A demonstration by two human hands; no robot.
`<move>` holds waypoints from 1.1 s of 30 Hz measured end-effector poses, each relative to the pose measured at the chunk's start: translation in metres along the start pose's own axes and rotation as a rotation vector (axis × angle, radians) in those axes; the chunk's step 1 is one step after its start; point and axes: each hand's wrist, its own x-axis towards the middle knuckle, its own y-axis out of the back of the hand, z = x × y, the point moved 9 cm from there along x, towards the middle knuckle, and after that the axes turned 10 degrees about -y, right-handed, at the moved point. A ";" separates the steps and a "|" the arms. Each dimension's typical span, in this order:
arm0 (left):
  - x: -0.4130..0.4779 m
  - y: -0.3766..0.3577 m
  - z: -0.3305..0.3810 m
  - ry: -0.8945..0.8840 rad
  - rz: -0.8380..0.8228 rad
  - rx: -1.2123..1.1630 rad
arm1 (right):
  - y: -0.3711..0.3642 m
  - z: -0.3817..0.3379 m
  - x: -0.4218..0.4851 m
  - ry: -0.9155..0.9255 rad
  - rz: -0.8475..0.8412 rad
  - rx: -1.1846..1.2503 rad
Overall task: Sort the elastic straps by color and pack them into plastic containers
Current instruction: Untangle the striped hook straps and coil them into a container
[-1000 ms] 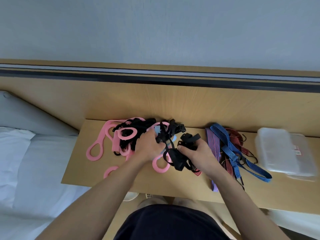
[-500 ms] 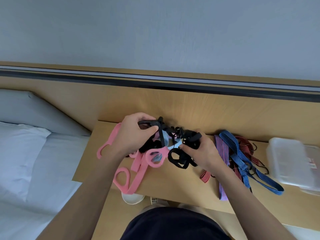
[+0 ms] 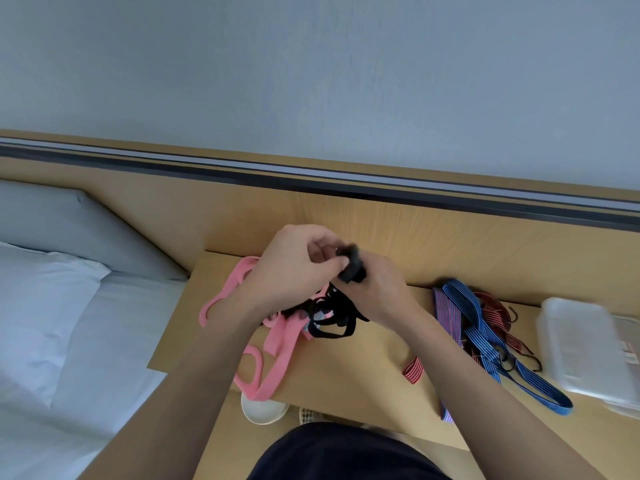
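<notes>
Black straps [image 3: 351,268] are bunched between two hands. The left hand [image 3: 294,268] pinches them with thumb and curled fingers, and the right hand [image 3: 381,292] curls round them. Their loops dangle below the fingers over tangled pink straps [image 3: 277,344] — neither can be counted. Right of the fingers lie a blue strap [image 3: 485,334], a purple strap [image 3: 446,310] and a red strap [image 3: 495,313] — at least one each. Beyond them are two stacked plastic containers [image 3: 581,351].
</notes>
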 end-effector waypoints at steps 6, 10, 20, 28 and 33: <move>0.001 0.006 -0.054 0.137 0.160 -0.309 | 0.003 0.021 0.004 -0.126 0.009 0.106; -0.016 -0.020 -0.124 0.372 0.233 -0.311 | 0.020 0.017 0.005 -0.130 0.055 0.130; -0.045 -0.081 -0.172 0.473 0.053 -0.210 | 0.051 -0.011 0.007 -0.121 0.108 0.335; -0.026 -0.063 -0.139 0.205 0.111 0.094 | 0.068 -0.037 0.010 -0.051 0.142 0.503; -0.012 -0.080 -0.135 0.190 0.001 -0.025 | 0.072 -0.047 0.008 0.001 0.124 0.557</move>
